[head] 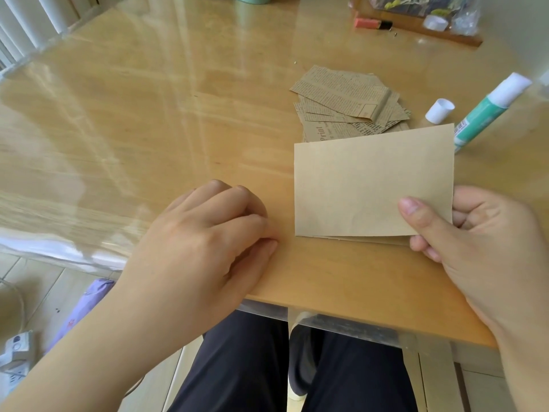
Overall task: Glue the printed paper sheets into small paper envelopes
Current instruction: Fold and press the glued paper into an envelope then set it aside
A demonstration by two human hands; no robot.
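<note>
My right hand pinches a small stack of plain brown paper sheets by its lower right corner, thumb on top, holding it just above the table. My left hand rests on the wooden table to the left of the stack, fingers loosely curled and holding nothing. Behind the stack lies a pile of newspaper-printed brown envelopes. A green and white glue stick lies uncapped at the right, with its white cap standing beside it.
A wooden tray with plastic bags and a tape roll sits at the back right, a pink marker in front of it. The table's near edge runs just above my lap. A purple object and a power strip lie on the floor at left.
</note>
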